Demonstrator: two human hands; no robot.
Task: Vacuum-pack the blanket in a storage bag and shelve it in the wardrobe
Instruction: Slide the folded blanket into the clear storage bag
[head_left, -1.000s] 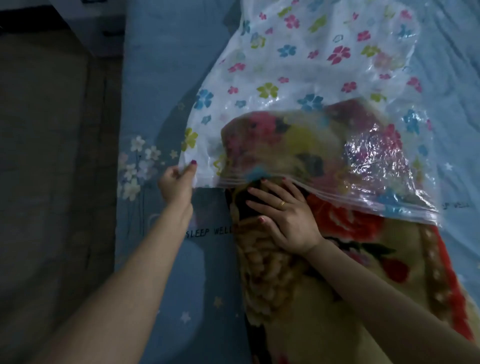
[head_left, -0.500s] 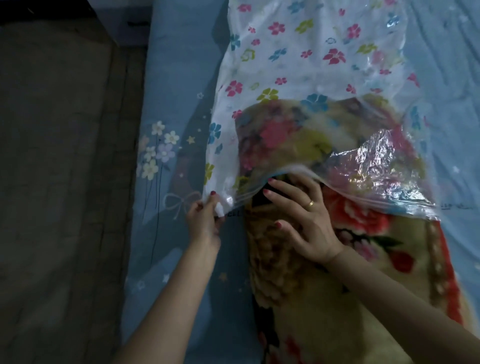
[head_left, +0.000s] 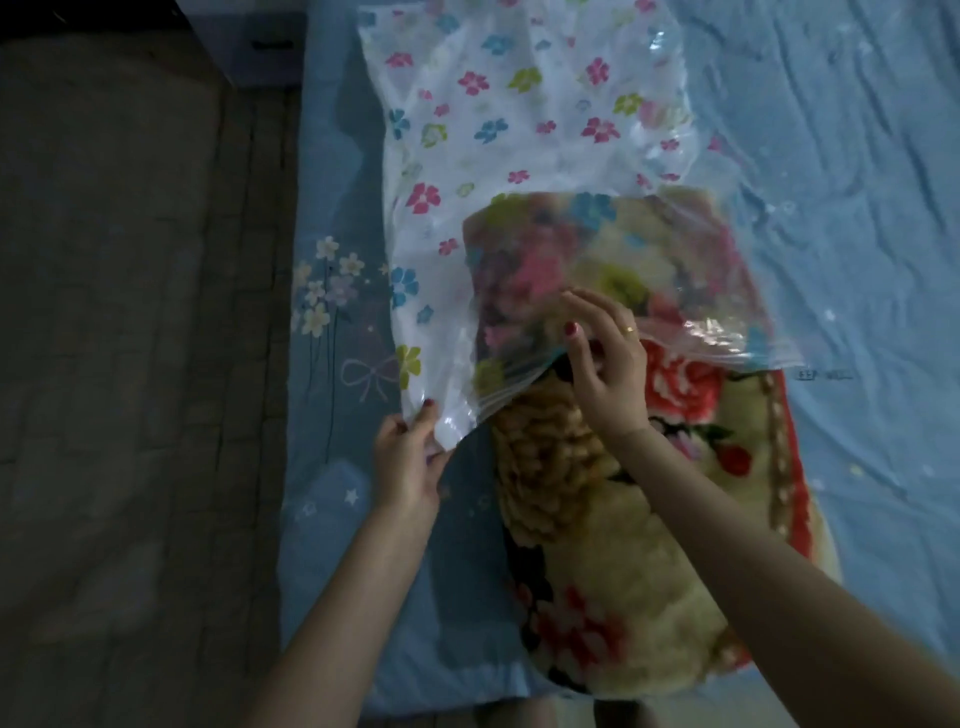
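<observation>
A folded plush blanket (head_left: 613, 561), cream with red flowers, lies lengthwise on the bed. Its far end sits inside a clear storage bag (head_left: 519, 130) printed with small coloured flowers. My left hand (head_left: 408, 462) grips the bag's near left corner. At the middle of the bag's mouth, my right hand (head_left: 605, 364) has its thumb on top of the upper lip and its fingers curled over it, pinching the plastic above the blanket. The near half of the blanket lies outside the bag.
The bed has a blue sheet (head_left: 857, 208) with star and flower prints; its left edge runs down near my left arm. A dark tiled floor (head_left: 130, 364) lies to the left. A pale piece of furniture (head_left: 260, 47) stands at the top left.
My left hand has drawn the bag corner toward me, so the bag covers more of the blanket. My right hand has lifted off the blanket and taken the bag's upper lip.
</observation>
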